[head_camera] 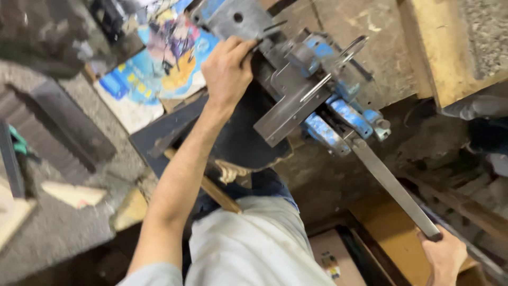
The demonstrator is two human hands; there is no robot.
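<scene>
Right hand point(445, 254) grips the lever point(394, 185), slanting up-left to the blue press point(317, 85); left hand point(227, 69) pinches its plate point(235, 21).

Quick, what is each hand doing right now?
Left hand: closed on a thin metal piece at the blue bench machine.
Right hand: gripping the end of the long metal lever.

We have a single view, worn on the head and tilted steeply down, slightly rolled, over our own lap and arms. It sits close to the blue-painted steel bench press point(312, 90); the blurred upper-left corner is perhaps cluttered floor.
</scene>
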